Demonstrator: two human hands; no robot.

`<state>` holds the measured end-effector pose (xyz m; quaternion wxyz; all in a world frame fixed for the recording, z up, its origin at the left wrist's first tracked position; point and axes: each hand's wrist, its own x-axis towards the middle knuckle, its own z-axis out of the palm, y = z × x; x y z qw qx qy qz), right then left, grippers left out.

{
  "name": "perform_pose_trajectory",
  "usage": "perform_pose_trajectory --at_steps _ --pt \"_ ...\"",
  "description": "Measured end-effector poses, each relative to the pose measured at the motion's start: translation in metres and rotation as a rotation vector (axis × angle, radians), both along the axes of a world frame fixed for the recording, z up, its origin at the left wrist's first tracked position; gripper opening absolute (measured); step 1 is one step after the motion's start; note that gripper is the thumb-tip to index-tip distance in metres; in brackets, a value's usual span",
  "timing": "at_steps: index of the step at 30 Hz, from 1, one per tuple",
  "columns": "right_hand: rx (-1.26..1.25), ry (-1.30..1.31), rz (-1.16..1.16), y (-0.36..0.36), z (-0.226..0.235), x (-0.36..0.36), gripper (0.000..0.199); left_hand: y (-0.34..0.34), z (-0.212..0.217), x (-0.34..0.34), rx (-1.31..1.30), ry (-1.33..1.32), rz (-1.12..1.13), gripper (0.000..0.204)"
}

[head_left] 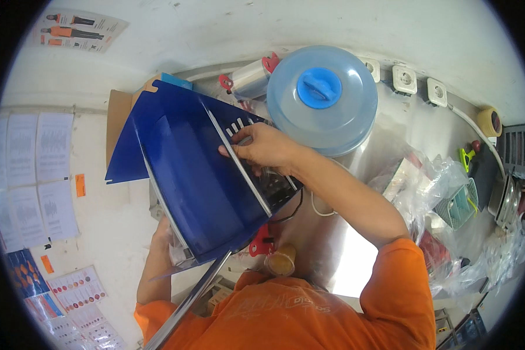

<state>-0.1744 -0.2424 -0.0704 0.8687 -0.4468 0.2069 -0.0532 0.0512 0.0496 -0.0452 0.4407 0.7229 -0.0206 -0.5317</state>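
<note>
A large dark blue panel (186, 169) with thin silver strips along it is tilted in front of me. My right hand (259, 146) is at its right part, by a row of white slots (237, 125). Thumb and fingers curl around one silver strip (246, 175), with a fingertip showing on its far side. My left hand (164, 230) is at the panel's lower left edge, its fingers mostly hidden behind the panel and some clear plastic. From the panel's lower corner a silver metal bar (192, 300) runs down past my chest.
A big blue water bottle (356, 111) stands beyond my right forearm, near a film roll with red ends (251, 79). Behind the panel is a cardboard box (116, 111). Clear plastic bags (449, 175) and a green basket (458, 204) lie right. A lidded cup (281, 259) stands near my chest.
</note>
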Motion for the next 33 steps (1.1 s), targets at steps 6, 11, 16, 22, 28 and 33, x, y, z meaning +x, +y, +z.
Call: perform_pose_trajectory --at_steps 6,11,16,22,28,33 --pt "-0.137 0.057 0.09 -0.002 -0.019 0.01 0.034 0.004 -0.011 0.001 -0.009 0.066 0.034 0.089" --pt "-0.188 0.09 0.121 -0.002 -0.014 0.01 0.037 0.015 -0.017 0.004 -0.038 0.12 0.1 0.089" --pt "-0.26 0.115 0.172 -0.011 -0.013 0.01 0.039 -0.008 0.001 -0.011 0.048 0.068 0.003 0.087" --pt "-0.356 0.168 0.182 -0.006 -0.019 0.017 0.038 -0.007 -0.007 -0.009 0.058 0.089 -0.03 0.084" --pt "-0.532 0.091 0.062 -0.003 -0.009 0.012 0.034 -0.012 -0.006 -0.012 0.053 0.078 -0.074 0.082" --pt "-0.558 0.054 0.043 -0.004 0.001 0.01 0.038 -0.011 -0.002 -0.014 0.049 0.064 -0.101 0.08"
